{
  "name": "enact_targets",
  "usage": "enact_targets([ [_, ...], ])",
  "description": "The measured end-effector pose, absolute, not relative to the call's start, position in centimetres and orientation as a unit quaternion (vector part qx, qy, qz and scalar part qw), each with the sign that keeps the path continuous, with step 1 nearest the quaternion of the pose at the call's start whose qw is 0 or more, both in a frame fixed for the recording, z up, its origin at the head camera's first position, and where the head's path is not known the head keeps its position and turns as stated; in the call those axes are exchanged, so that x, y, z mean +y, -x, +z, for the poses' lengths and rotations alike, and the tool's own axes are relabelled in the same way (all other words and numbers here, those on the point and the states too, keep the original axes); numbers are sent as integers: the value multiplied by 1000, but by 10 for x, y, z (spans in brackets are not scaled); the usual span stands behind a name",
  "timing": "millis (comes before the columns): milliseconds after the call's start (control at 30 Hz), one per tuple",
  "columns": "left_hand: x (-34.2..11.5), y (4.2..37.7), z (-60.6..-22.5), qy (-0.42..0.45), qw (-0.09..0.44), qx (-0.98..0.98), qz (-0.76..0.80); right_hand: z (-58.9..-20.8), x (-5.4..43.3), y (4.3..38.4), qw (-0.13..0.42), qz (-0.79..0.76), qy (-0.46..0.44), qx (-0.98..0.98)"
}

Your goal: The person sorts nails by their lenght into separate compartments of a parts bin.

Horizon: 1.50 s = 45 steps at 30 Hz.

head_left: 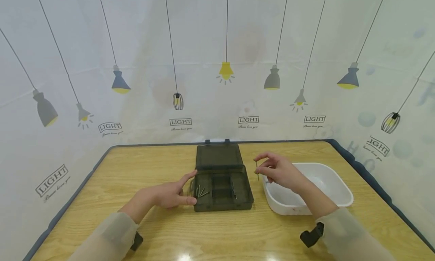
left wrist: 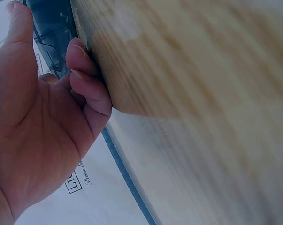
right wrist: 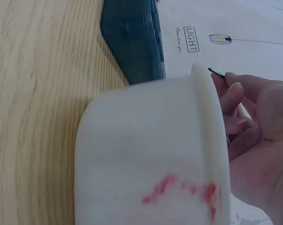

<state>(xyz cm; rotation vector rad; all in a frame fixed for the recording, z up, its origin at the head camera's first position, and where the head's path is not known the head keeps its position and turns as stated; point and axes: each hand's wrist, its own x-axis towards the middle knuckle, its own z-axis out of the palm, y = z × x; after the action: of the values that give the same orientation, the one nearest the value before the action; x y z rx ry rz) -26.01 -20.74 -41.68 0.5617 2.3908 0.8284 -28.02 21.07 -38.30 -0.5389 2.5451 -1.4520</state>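
Note:
A dark translucent box (head_left: 224, 206) lies with its lid (head_left: 218, 156) raised at the back. Several thin metal screws (head_left: 201, 192) rest in its left compartment, and a darker slim metal piece (head_left: 233, 191) in its right one. My left hand (head_left: 168, 194) touches the box's left side, thumb and forefinger spread apart and the other fingers bent beneath. Between the fingertips of my right hand (head_left: 276, 170) is a long thin screw (head_left: 257, 171), held upright beside the white basin's left rim. Its dark pointed tip shows in the right wrist view.
The white plastic basin (head_left: 307, 209) stands right of the box under my right forearm, with red marks (right wrist: 169, 187) on its outer wall. Behind the wooden table (head_left: 136, 166) hangs a lamp-printed cloth (head_left: 204, 45).

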Motion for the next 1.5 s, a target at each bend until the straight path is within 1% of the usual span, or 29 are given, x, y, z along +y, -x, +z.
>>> enact_targets([
  [200,-207,259,-417,-206,273,887,310,-385,193,283,90,-492,180,847],
  [433,-207,259,-417,-206,274,887,309,-386,178,283,119,-500,169,841],
  [600,-207,260,-418,-209,272,889,303,-387,171,283,136,-502,173,837],
  [967,-206,260,-418,-208,274,887,307,-390,160,283,154,-463,170,856],
  [1267,-206,259,-415,-209,276,885,310,-390,160,282,157,-448,172,863],
  [1500,-207,259,-415,-213,272,887,307,-388,170,282,139,-446,177,866],
])
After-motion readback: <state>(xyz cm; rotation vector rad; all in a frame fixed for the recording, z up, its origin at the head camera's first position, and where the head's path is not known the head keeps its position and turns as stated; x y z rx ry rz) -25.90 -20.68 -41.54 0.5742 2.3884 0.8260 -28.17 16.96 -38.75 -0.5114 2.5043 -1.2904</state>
